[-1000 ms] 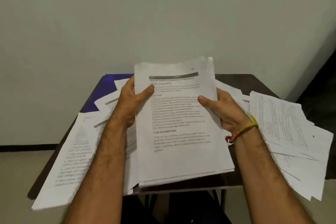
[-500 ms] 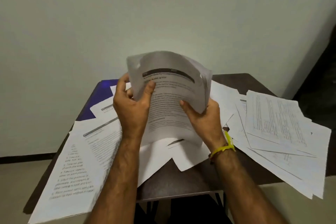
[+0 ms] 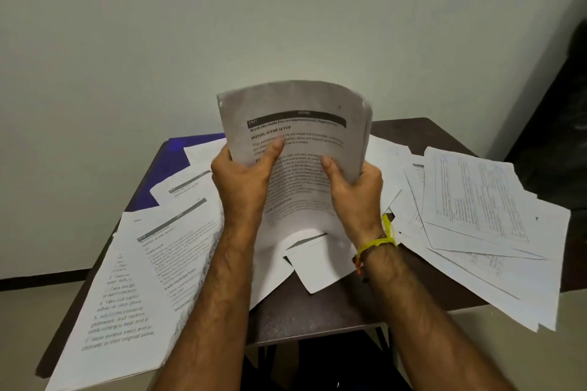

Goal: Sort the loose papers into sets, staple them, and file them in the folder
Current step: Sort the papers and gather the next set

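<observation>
Hands gripping upright paper stack, left hand and right hand thumbs in front, above table

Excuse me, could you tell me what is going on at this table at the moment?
A person is holding a stack of printed papers upright over a small dark table, the left hand and right hand gripping its sides. Loose sheets lie spread on both sides. A blue folder shows beneath them at the far left. No stapler is visible.
</observation>
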